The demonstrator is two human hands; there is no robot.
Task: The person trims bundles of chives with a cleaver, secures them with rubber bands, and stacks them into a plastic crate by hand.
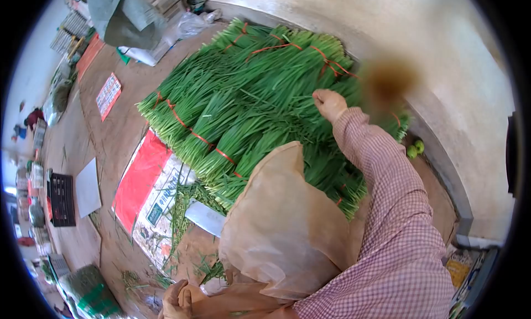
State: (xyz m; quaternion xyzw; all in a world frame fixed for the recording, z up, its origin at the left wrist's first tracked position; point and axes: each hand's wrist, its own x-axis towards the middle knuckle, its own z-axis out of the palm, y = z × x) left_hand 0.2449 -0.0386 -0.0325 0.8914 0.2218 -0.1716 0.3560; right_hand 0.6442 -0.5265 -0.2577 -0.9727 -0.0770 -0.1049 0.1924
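A large heap of long green leafy stalks [243, 92], tied in bundles with red bands [191, 132], lies on the floor by the wall. Over its right part reaches my right hand [331, 105], fingers curled together; whatever they may grip is too small to name. Low in the view, my left hand [176, 301] has its fingers apart and bent, with nothing visible in it. A translucent tan sheet [282, 225] covers the area before my body. Beside it a broad metal blade [206, 218] rests near loose green cuttings [185, 203].
A red and white printed sack [142, 183] lies left of the heap. Farther left are a black crate [61, 199], a white board [88, 187] and a wrapped bundle [91, 288]. Two green fruits [415, 148] sit by the curved wall [442, 53] at right.
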